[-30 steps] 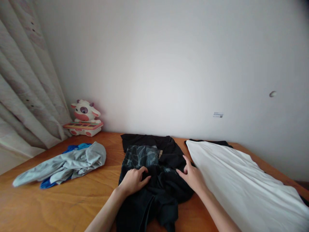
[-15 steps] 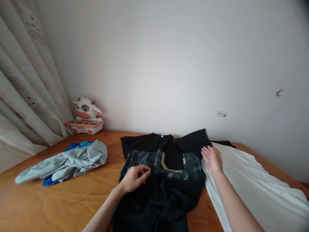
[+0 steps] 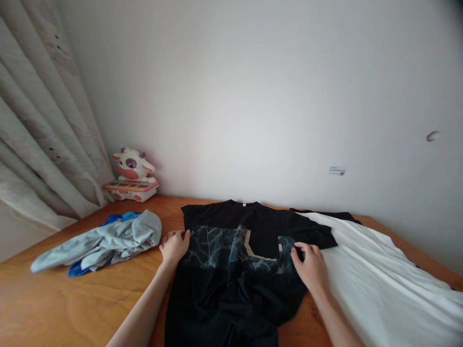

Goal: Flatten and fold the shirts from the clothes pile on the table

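A black T-shirt (image 3: 267, 219) lies spread on the table with its collar toward the wall. Across its middle runs a dark marbled panel (image 3: 213, 246) with a beige-edged pocket shape. At the left side edge of that panel, my left hand (image 3: 175, 246) is closed, thumb and fingers pinching the cloth. My right hand (image 3: 311, 264) pinches the opposite side edge below the right sleeve, thumb and forefinger together. Toward me the lower part of the shirt is rumpled in folds. The right sleeve lies flat, overlapping a white garment (image 3: 376, 274).
A grey garment (image 3: 119, 236) lies crumpled on a blue one (image 3: 77, 269) at the left of the wooden table (image 3: 90, 308). A toy cow keyboard (image 3: 132, 176) stands by the curtain (image 3: 43, 125). Black cloth (image 3: 340, 216) shows behind the white garment.
My right hand has left the right sleeve, which now lies flat, and come down to the side edge. My left hand has moved left from the panel to the shirt's left edge.
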The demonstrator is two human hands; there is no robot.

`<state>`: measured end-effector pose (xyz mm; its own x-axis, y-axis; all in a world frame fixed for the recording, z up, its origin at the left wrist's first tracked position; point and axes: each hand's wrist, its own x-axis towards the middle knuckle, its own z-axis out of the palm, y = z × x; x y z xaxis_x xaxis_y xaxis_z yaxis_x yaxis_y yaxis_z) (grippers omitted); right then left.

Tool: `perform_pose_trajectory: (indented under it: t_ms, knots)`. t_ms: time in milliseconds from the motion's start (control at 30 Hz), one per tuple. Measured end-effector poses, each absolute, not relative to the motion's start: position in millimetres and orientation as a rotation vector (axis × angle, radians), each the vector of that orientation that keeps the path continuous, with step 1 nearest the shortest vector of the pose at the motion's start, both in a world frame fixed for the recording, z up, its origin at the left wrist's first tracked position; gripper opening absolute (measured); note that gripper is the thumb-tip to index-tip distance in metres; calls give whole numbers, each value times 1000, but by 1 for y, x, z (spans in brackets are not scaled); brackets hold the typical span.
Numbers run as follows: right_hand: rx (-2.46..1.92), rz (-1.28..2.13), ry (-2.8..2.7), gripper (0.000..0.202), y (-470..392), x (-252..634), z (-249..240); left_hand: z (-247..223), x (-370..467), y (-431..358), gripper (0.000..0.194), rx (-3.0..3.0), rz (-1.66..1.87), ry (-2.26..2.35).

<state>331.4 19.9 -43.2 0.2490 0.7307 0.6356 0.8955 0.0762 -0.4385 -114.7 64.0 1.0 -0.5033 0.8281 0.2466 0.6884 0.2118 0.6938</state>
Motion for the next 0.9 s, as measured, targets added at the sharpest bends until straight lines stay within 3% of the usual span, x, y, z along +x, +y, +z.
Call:
perform_pose_trajectory:
  t_ms: [267, 467, 600, 800, 900]
  knots:
    - [-1565, -102, -1525, 28, 20, 330, -49, 0, -88, 73, 17, 1450, 1343, 1832]
    - [-1533, -18, -1507, 29, 20, 328, -46, 8, -72, 69, 41, 980, 1535, 1317]
    - [-1539, 25, -1481, 31, 17, 326, -45, 12, -70, 70, 21, 549, 1626, 975]
    - [-1547, 48, -1468, 29, 15, 324, -43, 18, -61, 61, 24, 1064, 1842, 1179]
    - [-1553, 50, -1479, 30, 15, 324, -42, 24, -46, 41, 23, 1897, 1337, 1024]
